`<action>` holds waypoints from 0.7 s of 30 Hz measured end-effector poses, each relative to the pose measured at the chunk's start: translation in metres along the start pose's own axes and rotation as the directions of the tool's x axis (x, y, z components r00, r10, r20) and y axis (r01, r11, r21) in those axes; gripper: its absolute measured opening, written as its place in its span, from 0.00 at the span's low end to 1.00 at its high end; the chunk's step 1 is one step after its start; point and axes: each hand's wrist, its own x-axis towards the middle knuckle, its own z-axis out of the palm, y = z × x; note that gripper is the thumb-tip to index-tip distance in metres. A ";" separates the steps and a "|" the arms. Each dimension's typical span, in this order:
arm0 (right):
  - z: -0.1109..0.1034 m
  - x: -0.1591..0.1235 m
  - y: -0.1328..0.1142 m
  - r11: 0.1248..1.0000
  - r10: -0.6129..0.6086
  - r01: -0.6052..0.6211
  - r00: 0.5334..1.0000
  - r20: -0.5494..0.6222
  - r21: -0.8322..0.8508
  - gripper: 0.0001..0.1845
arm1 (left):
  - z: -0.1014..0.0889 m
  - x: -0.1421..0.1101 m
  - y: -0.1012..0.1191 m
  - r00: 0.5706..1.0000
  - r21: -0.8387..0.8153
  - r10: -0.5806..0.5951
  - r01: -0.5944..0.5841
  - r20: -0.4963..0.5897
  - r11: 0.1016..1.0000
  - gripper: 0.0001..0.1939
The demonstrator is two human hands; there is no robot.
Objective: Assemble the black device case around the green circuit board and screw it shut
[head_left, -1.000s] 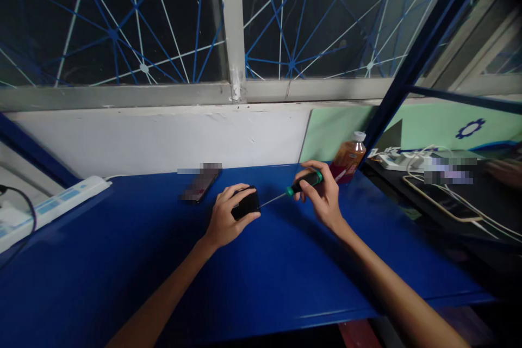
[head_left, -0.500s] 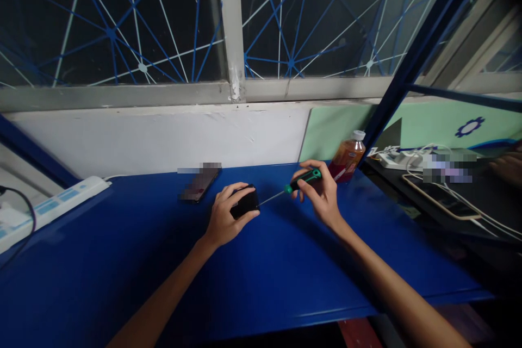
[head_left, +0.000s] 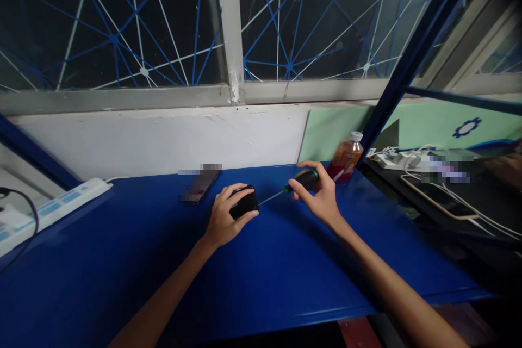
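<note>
My left hand (head_left: 227,215) is closed around a small black box-shaped object (head_left: 245,203), with fingers over its top and the thumb along its near side. What kind of object it is, I cannot make out. My right hand (head_left: 320,193) grips a screwdriver (head_left: 302,179) by its black and green handle. The thin metal shaft points left and down, and its tip meets the right side of the black object. Both hands are over the blue table (head_left: 261,283).
A phone (head_left: 203,182) lies behind my left hand. At the left edge is a white power strip (head_left: 61,207). A drink bottle (head_left: 346,159) stands behind my right hand. Another phone (head_left: 438,197) with cables lies on the black table at right, near part of another person's hand (head_left: 508,169).
My right hand has turned the screwdriver handle slightly, with the thumb now further forward on it. The left hand keeps its hold on the black object. The view has shifted a little.
</note>
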 end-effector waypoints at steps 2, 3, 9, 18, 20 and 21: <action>0.000 0.001 0.000 0.995 -0.008 0.002 0.998 0.059 0.101 0.19 | 0.000 0.000 0.001 1.000 0.002 -0.002 0.002 -0.003 1.000 0.20; 0.000 0.002 0.000 0.989 -0.005 -0.007 0.997 0.083 0.145 0.19 | 0.000 0.000 0.001 1.000 0.003 -0.002 0.002 -0.007 1.000 0.20; 0.000 0.001 -0.001 0.996 0.046 -0.047 0.999 0.011 0.081 0.21 | 0.001 -0.001 -0.001 1.000 0.011 0.005 -0.005 -0.012 1.000 0.21; 0.001 0.003 -0.001 0.974 0.071 -0.093 0.991 0.110 0.209 0.21 | 0.000 0.000 0.002 1.000 0.006 0.004 -0.004 -0.018 1.000 0.20; 0.000 0.004 -0.001 0.978 0.102 -0.117 0.990 0.093 0.171 0.21 | -0.001 0.000 0.002 1.000 0.009 0.005 -0.005 -0.023 1.000 0.20; 0.000 0.003 -0.001 0.982 0.111 -0.122 0.991 0.081 0.144 0.22 | -0.001 0.000 0.001 1.000 0.010 0.005 -0.005 -0.027 1.000 0.20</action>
